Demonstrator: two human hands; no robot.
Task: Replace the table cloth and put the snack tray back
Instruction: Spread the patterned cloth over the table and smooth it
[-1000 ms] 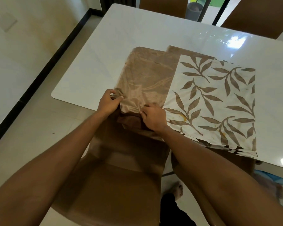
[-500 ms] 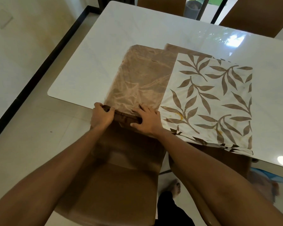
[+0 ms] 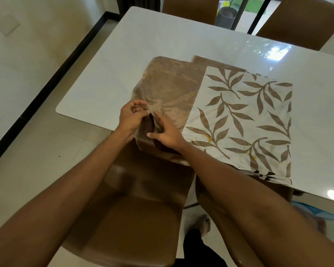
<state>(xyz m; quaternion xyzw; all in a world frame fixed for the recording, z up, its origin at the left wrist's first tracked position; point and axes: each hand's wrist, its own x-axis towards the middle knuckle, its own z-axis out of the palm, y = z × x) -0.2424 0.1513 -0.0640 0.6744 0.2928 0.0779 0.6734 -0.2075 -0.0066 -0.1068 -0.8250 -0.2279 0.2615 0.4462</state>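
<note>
The left hand [image 3: 130, 117] is seen at the near edge of the glossy white surface [image 3: 108, 79], its fingers [image 3: 139, 104] curled and pinched shut on the near edge of the folded, sheer brown table cloth [image 3: 168, 87]. The forearm reaches in from the lower left above a brown leather chair [image 3: 135, 218]. Just beside it, the right hand [image 3: 167, 134] is laid on the same brown fold, fingers spread slightly and pressed against it, thumb out to the left; no closed grip is seen. To the right, touching the brown cloth, a folded white cloth printed with brown leaves [image 3: 245, 120] lies flat.
</note>
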